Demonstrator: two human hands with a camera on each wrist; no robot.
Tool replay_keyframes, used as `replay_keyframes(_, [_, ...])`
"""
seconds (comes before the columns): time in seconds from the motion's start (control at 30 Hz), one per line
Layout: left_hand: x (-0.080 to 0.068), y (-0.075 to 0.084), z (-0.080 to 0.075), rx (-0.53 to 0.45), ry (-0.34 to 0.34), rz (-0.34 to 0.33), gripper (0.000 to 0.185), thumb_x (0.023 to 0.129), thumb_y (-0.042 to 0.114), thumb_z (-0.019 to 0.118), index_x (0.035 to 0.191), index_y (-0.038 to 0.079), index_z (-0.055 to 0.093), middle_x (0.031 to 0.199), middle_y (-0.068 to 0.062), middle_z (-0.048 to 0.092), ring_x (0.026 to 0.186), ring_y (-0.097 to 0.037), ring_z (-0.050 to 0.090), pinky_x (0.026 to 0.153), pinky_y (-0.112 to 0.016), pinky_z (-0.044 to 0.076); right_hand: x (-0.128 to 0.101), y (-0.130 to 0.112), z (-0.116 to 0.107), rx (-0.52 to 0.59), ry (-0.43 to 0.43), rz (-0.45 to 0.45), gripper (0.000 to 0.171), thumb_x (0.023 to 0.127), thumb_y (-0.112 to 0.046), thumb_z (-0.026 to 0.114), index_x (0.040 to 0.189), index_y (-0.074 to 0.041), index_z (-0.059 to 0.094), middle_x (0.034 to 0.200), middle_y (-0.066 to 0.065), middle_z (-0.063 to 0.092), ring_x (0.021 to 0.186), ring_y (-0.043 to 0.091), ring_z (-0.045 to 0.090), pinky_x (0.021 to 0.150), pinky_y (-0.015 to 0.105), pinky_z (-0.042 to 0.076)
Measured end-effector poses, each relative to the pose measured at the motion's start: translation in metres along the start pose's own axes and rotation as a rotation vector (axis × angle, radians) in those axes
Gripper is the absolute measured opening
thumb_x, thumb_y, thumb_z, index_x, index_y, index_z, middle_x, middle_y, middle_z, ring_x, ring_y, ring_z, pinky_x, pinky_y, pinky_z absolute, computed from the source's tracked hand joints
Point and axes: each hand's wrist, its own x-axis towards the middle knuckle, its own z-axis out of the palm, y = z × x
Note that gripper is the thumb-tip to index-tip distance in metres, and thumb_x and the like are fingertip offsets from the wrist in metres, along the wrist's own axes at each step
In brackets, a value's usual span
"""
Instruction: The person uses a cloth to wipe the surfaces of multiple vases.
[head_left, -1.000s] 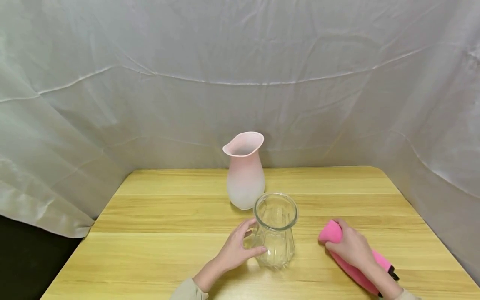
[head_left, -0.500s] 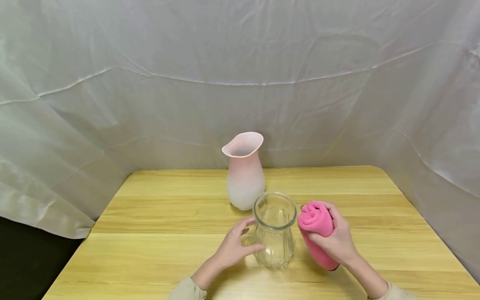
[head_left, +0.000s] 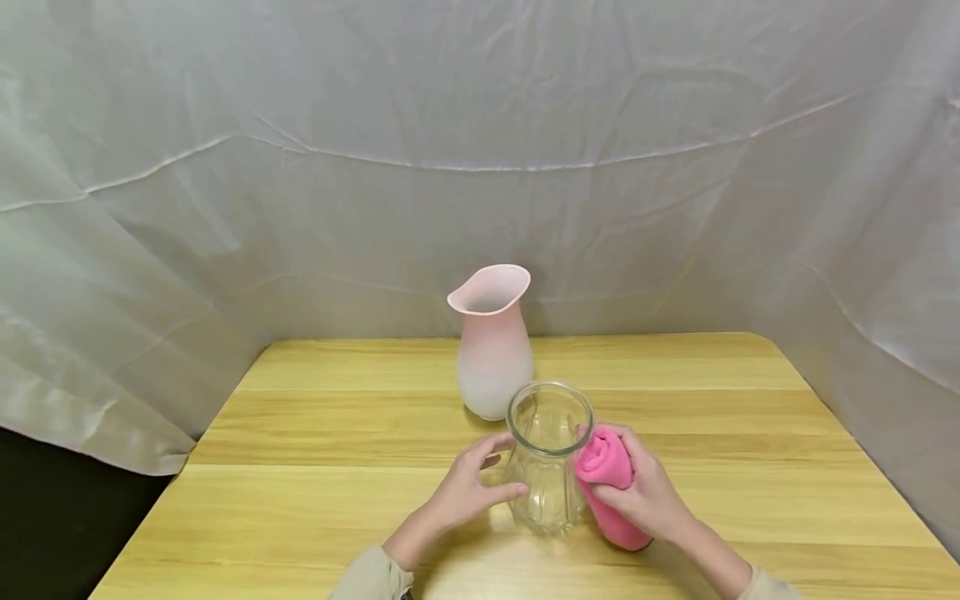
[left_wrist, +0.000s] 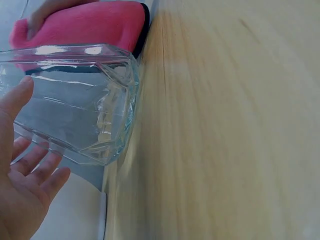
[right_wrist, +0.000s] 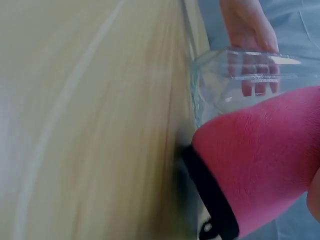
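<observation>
The left hand (head_left: 468,492) rests relaxed fingers on the clear glass vase (head_left: 550,457) standing mid-table (head_left: 300,500); so lightly steadied, it might slide or tip toward the pink vase (head_left: 492,342). The right hand (head_left: 645,492) grips a rolled pink cloth (head_left: 609,483), which lay well right a second ago and now presses the glass.

Left hand (left_wrist: 22,190) beside clear glass vase (left_wrist: 80,100) — pink cloth (left_wrist: 85,22) behind.

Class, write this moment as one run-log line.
left hand: steadies glass vase | right hand: holds pink rolled cloth against vase | pink vase: upright behind
</observation>
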Motion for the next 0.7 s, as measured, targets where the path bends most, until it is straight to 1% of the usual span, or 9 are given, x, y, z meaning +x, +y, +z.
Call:
replay_keyframes(0.13, [0.0,-0.001,0.0,-0.005,-0.002,0.0,0.062,0.077,0.028,0.071,0.129,0.007,0.044,0.127,-0.008,0.05,0.117,-0.024,0.046,0.098,-0.042,0.041,0.003,-0.001,-0.004,-0.011,0.006,-0.029,0.066,0.053,0.015,0.076,0.113,0.001,0.052,0.099,0.004,0.061,0.086,0.003,0.055,0.07,0.02,0.051])
replay_keyframes(0.2, [0.001,0.0,0.001,-0.006,-0.007,0.0,0.063,0.077,0.029,0.071,0.129,0.007,0.044,0.127,-0.008,0.05,0.117,-0.024,0.046,0.098,-0.042,0.041,0.004,0.0,-0.005,0.009,-0.014,-0.015,0.064,0.055,0.015,0.074,0.113,0.001,0.051,0.099,0.004,0.06,0.085,0.004,0.055,0.07,0.021,0.052])
replay_keyframes(0.23, [0.001,0.0,0.001,-0.009,-0.009,-0.001,0.063,0.077,0.029,0.071,0.129,0.007,0.044,0.127,-0.008,0.05,0.117,-0.024,0.046,0.098,-0.042,0.041,0.003,0.001,-0.005,0.0,-0.031,-0.015,0.064,0.055,0.015,0.073,0.113,0.001,0.051,0.098,0.004,0.06,0.084,0.004,0.055,0.069,0.022,0.052])
replay_keyframes(0.33, [0.001,0.001,0.0,-0.011,-0.014,-0.011,0.064,0.076,0.03,0.072,0.13,0.009,0.044,0.127,-0.006,0.05,0.118,-0.022,0.046,0.099,-0.041,0.04,-0.002,0.006,-0.005,-0.086,-0.104,-0.024,0.062,0.056,0.009,0.075,0.112,0.0,0.051,0.095,0.002,0.06,0.079,0.003,0.053,0.064,0.022,0.052])
replay_keyframes(0.43, [0.001,0.002,-0.001,-0.018,-0.012,-0.028,0.064,0.076,0.03,0.072,0.13,0.01,0.043,0.127,-0.005,0.049,0.118,-0.021,0.045,0.099,-0.039,0.04,-0.006,0.01,-0.009,-0.213,-0.148,-0.073,0.062,0.054,0.0,0.078,0.111,-0.003,0.053,0.093,-0.002,0.059,0.077,0.002,0.051,0.061,0.021,0.05])
replay_keyframes(0.47, [0.0,0.002,-0.001,-0.02,-0.01,-0.033,0.064,0.076,0.029,0.072,0.13,0.009,0.043,0.127,-0.005,0.049,0.118,-0.022,0.045,0.099,-0.039,0.04,-0.007,0.011,-0.01,-0.235,-0.156,-0.085,0.062,0.054,-0.002,0.078,0.111,-0.003,0.053,0.093,-0.003,0.059,0.077,0.002,0.051,0.06,0.021,0.05])
replay_keyframes(0.53, [-0.001,0.002,-0.002,-0.024,-0.009,-0.039,0.065,0.076,0.028,0.073,0.13,0.009,0.043,0.127,-0.006,0.049,0.118,-0.022,0.045,0.099,-0.038,0.04,-0.008,0.011,-0.011,-0.239,-0.169,-0.091,0.062,0.056,-0.004,0.078,0.112,-0.005,0.053,0.094,-0.004,0.059,0.076,0.002,0.051,0.059,0.02,0.049])
replay_keyframes(0.6, [-0.001,0.001,-0.002,-0.023,-0.011,-0.038,0.065,0.076,0.028,0.073,0.13,0.009,0.043,0.127,-0.006,0.049,0.118,-0.023,0.045,0.099,-0.038,0.04,-0.009,0.012,-0.01,-0.224,-0.176,-0.079,0.06,0.058,-0.005,0.078,0.112,-0.005,0.053,0.094,-0.004,0.059,0.075,0.002,0.052,0.058,0.02,0.049])
replay_keyframes(0.7, [0.0,0.0,-0.002,-0.016,-0.012,-0.033,0.065,0.076,0.029,0.073,0.13,0.01,0.043,0.127,-0.005,0.049,0.118,-0.022,0.045,0.098,-0.037,0.041,-0.011,0.012,-0.009,-0.221,-0.218,-0.016,0.055,0.061,-0.008,0.078,0.11,-0.008,0.053,0.089,-0.008,0.058,0.07,0.0,0.05,0.054,0.018,0.048])
